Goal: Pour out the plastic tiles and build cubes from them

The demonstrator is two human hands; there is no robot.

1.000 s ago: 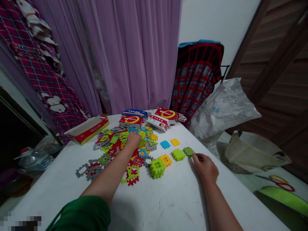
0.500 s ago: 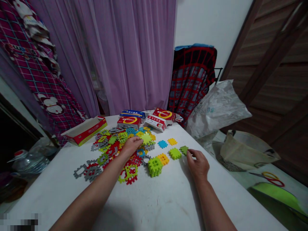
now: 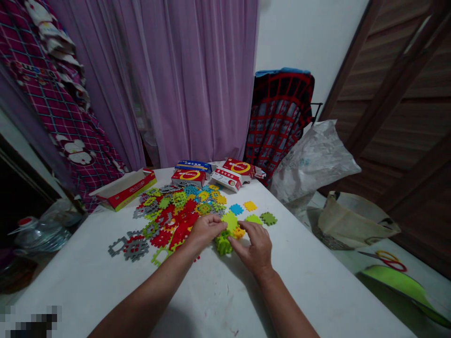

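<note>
A white table [image 3: 218, 300] fills the foreground. The person's 2 bare hands meet above it. The left hand [image 3: 205, 232] pinches a lime square [image 3: 229, 220] with notched edges between thumb and fingertips. The right hand [image 3: 258, 248] has its thumb and index finger parted, at the square's other side; whether it grips is unclear. Just below is a stack of green pieces [image 3: 224, 245], with an orange piece [image 3: 239, 232] beside it, partly hidden.

The sorting looks well short of finished: beyond the stack, only 4 flat pieces lie apart, blue [image 3: 236, 209], yellow [image 3: 250, 205], lime [image 3: 252, 218] and dark green [image 3: 268, 218]. Most remain in a mixed heap [image 3: 185, 213] to the left. Farther back stand small cartons [image 3: 226, 179], then a purple curtain [image 3: 197, 80].
</note>
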